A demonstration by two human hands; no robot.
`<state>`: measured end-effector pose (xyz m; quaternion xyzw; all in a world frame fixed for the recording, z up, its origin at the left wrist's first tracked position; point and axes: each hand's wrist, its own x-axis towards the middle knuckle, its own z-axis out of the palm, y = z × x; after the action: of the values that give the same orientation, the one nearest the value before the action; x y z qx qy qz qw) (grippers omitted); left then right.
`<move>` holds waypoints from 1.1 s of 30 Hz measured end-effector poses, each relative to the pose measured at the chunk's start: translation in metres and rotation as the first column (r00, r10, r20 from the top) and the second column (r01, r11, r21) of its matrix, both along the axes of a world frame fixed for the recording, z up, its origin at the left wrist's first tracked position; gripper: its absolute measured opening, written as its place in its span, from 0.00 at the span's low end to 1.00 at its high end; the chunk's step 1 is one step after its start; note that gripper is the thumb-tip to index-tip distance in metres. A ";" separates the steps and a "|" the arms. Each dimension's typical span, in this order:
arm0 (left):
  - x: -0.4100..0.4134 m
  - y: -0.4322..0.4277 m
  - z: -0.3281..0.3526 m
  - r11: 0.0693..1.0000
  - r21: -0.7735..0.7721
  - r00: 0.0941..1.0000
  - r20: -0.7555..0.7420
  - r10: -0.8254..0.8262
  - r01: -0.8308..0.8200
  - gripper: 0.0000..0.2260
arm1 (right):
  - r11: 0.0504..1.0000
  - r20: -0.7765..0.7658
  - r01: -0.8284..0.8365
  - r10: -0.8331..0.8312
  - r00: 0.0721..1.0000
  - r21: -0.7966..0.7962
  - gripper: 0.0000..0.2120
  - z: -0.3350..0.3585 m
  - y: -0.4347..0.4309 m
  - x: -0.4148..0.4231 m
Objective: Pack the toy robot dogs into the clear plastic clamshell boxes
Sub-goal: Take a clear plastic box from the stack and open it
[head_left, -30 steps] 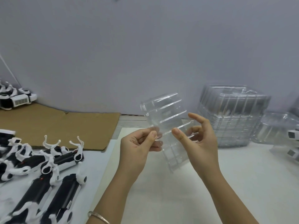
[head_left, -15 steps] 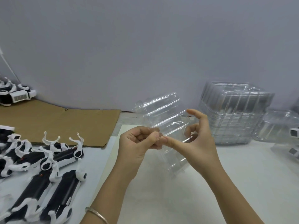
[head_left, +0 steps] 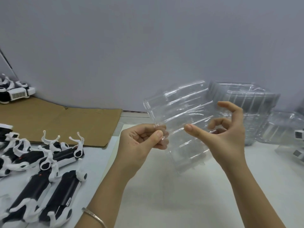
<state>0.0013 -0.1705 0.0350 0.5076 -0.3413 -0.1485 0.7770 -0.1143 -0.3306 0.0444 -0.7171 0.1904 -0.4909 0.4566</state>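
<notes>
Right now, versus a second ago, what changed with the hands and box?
The right hand has slid rightwards along the clamshell box, away from the left hand; the box looks opened wider. The left hand still pinches its edge. Toy robot dogs, box stack and cardboard stayed put.

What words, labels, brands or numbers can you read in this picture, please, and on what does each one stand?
No text here can be read.
Dog: a small pale patch on its body, perhaps a sticker, too blurred to read.
Box, stack and cardboard: no print visible.
</notes>
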 end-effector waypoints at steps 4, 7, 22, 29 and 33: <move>0.022 0.001 -0.018 0.998 -0.019 0.989 -0.139 0.053 -0.056 0.08 | 0.994 0.112 0.108 -0.109 0.988 0.011 0.37 0.005 -0.010 -0.009; 0.041 -0.008 -0.049 0.989 -0.038 0.903 -0.414 0.112 -0.140 0.07 | 0.974 0.137 0.222 -0.214 0.967 -0.051 0.37 0.010 -0.010 -0.015; 0.080 -0.064 -0.057 0.613 0.680 0.786 -0.089 0.612 -0.401 0.15 | 0.721 -0.033 0.310 -0.419 0.907 -0.620 0.42 -0.004 -0.010 -0.005; 0.039 -0.013 -0.025 0.972 0.207 0.759 -0.650 0.048 0.116 0.17 | 0.665 -0.182 0.100 -0.341 0.922 -0.740 0.45 -0.024 0.009 0.007; 0.038 0.015 -0.033 0.976 0.216 0.766 -0.628 0.138 0.002 0.13 | 0.759 -0.331 -0.056 -0.215 0.919 -0.649 0.41 -0.025 0.024 0.006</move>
<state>0.0397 -0.1555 0.0022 0.5156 -0.0207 -0.3182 0.7953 -0.1081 -0.3063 0.0190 -0.9032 0.1263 -0.3944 0.1128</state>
